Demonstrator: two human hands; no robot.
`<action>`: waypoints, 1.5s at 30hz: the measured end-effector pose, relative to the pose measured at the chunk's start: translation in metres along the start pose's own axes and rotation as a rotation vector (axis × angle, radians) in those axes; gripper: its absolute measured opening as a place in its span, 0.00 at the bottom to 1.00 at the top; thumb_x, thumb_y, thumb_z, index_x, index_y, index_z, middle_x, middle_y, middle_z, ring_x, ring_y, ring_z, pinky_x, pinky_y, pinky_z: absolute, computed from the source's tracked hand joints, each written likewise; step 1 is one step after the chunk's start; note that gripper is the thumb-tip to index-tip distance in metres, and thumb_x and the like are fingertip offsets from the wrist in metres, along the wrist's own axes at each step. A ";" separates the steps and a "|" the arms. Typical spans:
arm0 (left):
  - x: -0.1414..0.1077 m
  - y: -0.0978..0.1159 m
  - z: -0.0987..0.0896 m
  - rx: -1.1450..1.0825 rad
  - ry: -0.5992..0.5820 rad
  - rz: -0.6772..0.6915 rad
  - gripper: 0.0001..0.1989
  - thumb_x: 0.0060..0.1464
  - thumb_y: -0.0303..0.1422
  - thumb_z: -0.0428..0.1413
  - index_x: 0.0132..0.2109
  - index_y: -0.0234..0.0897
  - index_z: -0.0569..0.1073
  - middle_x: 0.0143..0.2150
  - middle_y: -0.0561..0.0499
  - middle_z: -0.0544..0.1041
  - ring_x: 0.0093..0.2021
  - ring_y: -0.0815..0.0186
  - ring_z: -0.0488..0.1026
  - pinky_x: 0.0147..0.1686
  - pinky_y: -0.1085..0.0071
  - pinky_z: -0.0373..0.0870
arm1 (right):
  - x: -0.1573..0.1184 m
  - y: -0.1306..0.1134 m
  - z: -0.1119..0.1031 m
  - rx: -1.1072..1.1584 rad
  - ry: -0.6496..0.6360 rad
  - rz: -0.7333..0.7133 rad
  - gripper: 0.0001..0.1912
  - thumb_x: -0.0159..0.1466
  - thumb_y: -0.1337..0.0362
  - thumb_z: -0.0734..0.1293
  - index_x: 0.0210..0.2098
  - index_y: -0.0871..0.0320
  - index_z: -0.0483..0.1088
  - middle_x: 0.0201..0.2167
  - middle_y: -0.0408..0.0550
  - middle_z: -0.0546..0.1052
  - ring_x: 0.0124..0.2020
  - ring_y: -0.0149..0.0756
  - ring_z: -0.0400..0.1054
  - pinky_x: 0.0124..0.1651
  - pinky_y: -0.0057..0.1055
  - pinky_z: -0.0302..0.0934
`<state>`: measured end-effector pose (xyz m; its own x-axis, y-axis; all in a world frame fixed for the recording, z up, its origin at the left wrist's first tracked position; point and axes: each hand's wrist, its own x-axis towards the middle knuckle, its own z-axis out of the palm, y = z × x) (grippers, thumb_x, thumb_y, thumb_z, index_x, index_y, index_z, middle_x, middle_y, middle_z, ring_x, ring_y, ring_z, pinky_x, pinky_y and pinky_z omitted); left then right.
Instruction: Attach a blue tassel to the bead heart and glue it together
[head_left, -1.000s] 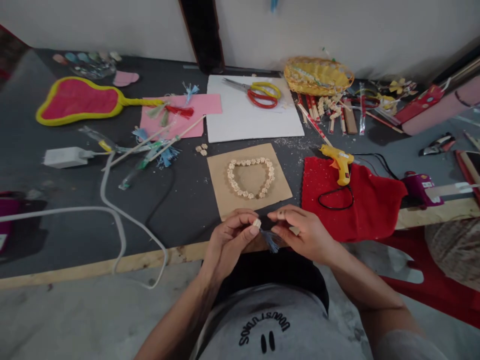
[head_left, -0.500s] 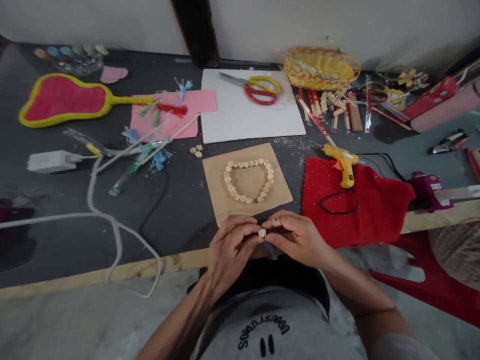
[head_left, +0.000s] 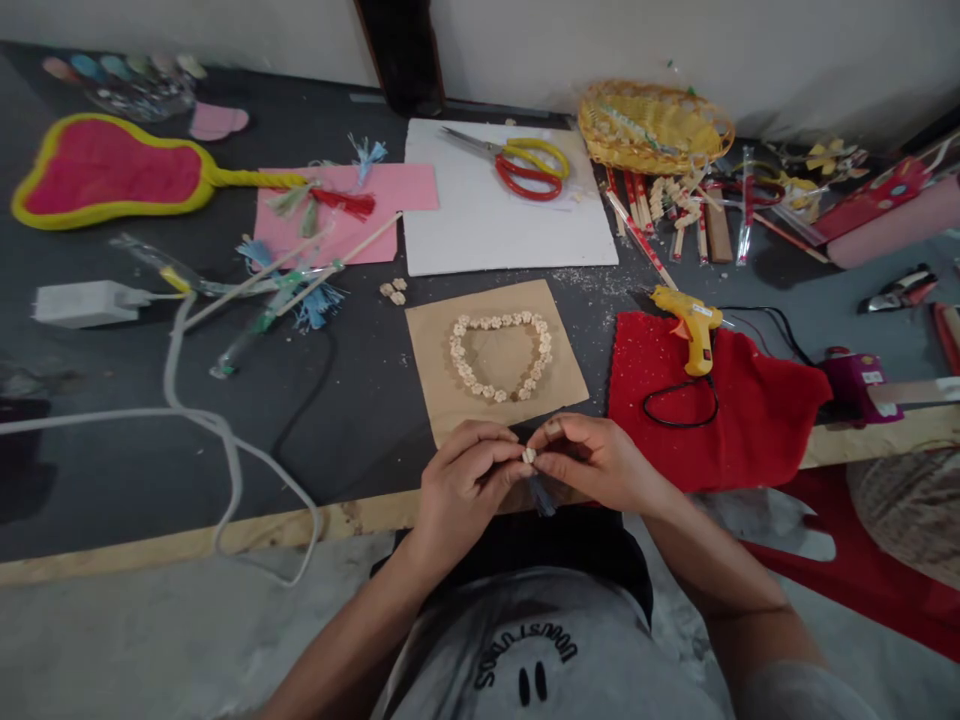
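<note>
Between the fingertips of both hands is a small pale flower-shaped piece (head_left: 529, 456), held just past the near edge of the brown card. My left hand (head_left: 469, 475) is closed, its thumb and fingers pinching the piece from the left. My right hand (head_left: 596, 462) pinches it from the right with thumb and forefinger. Below the fingers hangs a blue tassel (head_left: 541, 495); where it attaches is hidden. On the brown card (head_left: 442, 395) in front, similar flower pieces form a heart-shaped outline (head_left: 541, 345). Several loose flower pieces (head_left: 393, 291) lie left of the card.
A yellow glue gun (head_left: 699, 335) rests on red felt (head_left: 757, 420) at the right. Scissors (head_left: 529, 168) lie on a white board (head_left: 480, 235); a yellow basket (head_left: 652, 130) stands behind. A white cable (head_left: 232, 470) loops over the table's front edge at left.
The flower piece has turned from an edge-on view to show more of its flower face. Both hands stay together around it, and the camera view has shifted slightly.
</note>
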<state>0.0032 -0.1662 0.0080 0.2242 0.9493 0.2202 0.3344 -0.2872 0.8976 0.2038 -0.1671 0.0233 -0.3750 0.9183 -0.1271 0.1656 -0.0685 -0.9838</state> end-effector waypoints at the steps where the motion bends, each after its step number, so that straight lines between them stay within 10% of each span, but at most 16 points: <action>1: 0.001 0.000 0.000 -0.007 -0.008 -0.026 0.01 0.57 0.34 0.65 0.36 0.44 0.82 0.37 0.51 0.81 0.37 0.66 0.78 0.41 0.71 0.76 | 0.001 0.001 0.000 0.032 -0.003 0.029 0.08 0.66 0.59 0.70 0.41 0.57 0.76 0.36 0.45 0.80 0.36 0.29 0.74 0.40 0.26 0.69; 29: 0.005 0.014 0.009 -0.642 -0.260 -0.433 0.08 0.59 0.35 0.59 0.42 0.36 0.80 0.37 0.49 0.83 0.40 0.65 0.80 0.43 0.71 0.75 | 0.015 0.001 0.003 0.517 0.137 0.318 0.18 0.55 0.52 0.78 0.32 0.60 0.73 0.16 0.36 0.70 0.16 0.22 0.60 0.20 0.21 0.54; 45: 0.003 0.014 0.012 -0.506 -0.159 -0.476 0.09 0.52 0.36 0.61 0.38 0.35 0.79 0.31 0.52 0.80 0.30 0.71 0.73 0.32 0.76 0.69 | 0.014 0.004 -0.003 0.424 0.069 0.290 0.17 0.59 0.51 0.75 0.32 0.59 0.73 0.17 0.36 0.70 0.17 0.23 0.60 0.23 0.23 0.53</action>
<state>0.0195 -0.1688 0.0171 0.3033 0.9156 -0.2639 -0.0280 0.2853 0.9580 0.2023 -0.1534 0.0175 -0.3049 0.8606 -0.4078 -0.1361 -0.4632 -0.8757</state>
